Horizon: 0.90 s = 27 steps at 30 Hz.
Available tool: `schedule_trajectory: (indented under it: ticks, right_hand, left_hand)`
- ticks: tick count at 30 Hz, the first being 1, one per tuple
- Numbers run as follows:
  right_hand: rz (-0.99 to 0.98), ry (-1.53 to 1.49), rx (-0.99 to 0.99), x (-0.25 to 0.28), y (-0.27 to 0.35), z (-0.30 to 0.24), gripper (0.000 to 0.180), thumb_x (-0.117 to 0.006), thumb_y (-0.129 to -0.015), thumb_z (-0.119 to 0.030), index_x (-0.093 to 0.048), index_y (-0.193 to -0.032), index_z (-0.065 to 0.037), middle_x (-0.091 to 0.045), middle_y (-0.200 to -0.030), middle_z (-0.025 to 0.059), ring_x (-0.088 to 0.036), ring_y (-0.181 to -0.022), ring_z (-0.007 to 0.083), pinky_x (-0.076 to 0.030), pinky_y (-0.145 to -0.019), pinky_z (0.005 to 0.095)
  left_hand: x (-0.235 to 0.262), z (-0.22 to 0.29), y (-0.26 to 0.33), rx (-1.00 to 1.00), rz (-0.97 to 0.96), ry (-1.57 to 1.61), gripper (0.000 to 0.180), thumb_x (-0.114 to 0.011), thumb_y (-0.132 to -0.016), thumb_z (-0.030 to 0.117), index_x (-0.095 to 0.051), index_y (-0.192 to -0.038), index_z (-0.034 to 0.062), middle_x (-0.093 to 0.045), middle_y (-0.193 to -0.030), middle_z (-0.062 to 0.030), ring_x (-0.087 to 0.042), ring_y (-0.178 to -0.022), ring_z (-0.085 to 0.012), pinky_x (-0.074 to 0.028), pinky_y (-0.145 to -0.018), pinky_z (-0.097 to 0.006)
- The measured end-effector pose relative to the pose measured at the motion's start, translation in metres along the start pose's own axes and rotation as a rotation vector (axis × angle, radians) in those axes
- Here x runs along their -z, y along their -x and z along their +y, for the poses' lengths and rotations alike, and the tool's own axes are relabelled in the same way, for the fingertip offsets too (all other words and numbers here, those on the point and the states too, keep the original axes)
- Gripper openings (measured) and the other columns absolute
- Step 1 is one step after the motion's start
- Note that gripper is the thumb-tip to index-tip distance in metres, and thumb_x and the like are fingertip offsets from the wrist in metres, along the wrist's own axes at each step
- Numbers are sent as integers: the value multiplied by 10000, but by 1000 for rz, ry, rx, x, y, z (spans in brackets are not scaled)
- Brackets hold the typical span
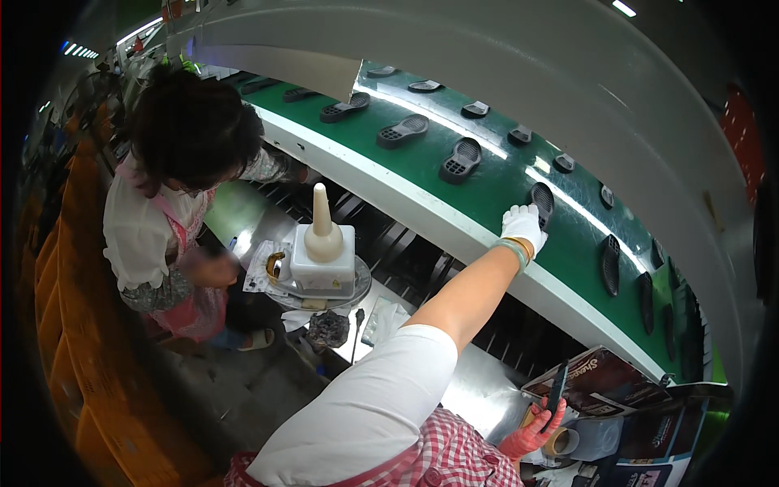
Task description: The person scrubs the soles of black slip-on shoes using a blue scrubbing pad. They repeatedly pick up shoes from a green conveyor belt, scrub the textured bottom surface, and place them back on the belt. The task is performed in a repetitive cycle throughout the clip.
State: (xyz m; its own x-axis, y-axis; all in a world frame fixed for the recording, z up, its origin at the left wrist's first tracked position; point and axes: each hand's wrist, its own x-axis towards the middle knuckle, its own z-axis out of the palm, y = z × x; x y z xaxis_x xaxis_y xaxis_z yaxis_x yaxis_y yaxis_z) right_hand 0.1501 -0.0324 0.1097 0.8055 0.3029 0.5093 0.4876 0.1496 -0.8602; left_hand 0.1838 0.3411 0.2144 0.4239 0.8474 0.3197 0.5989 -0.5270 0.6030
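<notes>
My left hand (523, 226), in a white glove with bangles at the wrist, reaches out over the green conveyor belt (422, 166). Its fingers close on the near end of a black shoe sole (541, 197) lying there. Low on the right, my right hand (531, 437) wears a red glove. It grips a dark, flat, narrow piece (556, 396), seen nearly edge-on, so its kind is unclear. More black soles, such as one with a grid heel (461, 160), lie spaced along the belt.
A white container with a beige cone-shaped top (323, 243) stands on a round tray left of my arm. Another person (182, 203) is at the left. Printed boxes (604, 380) and a clear plastic tub (598, 438) are near my right hand. Orange crates (89, 365) line the far left.
</notes>
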Motion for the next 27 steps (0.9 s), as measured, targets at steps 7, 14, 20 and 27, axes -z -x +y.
schedule_trajectory:
  ticks: [7,14,20,27]
  right_hand:
    - [-9,20,-34,-7,7,-6,364,-413,-983,-181,-436,-1314,-32,-545,-1143,120,-531,-969,173,-441,-766,287]
    - [-50,24,-44,-14,14,-3,377,-419,-984,-206,-435,-1318,-32,-542,-1169,110,-537,-970,159,-437,-769,276]
    - [-31,24,-35,-28,19,-8,380,-428,-981,-201,-435,-1319,-27,-541,-1181,112,-552,-947,153,-434,-765,262]
    - [-55,-6,-14,-15,14,-7,391,-438,-975,-195,-424,-1321,-15,-530,-1204,133,-557,-947,170,-448,-765,278]
  left_hand:
    - [-7,-3,-5,-11,31,32,430,-614,-783,346,-550,-1104,68,-533,-1106,-150,-477,-1099,-305,-374,-934,-431]
    - [4,-5,-3,57,87,231,411,-593,-791,350,-563,-1088,67,-529,-1078,-158,-481,-1075,-316,-380,-919,-443]
    - [17,-8,-1,113,46,328,404,-572,-792,344,-570,-1079,60,-526,-1085,-189,-513,-1049,-345,-436,-883,-453]
    - [26,-24,0,64,185,494,451,-564,-792,327,-551,-1142,43,-478,-1140,-242,-547,-987,-400,-467,-857,-436]
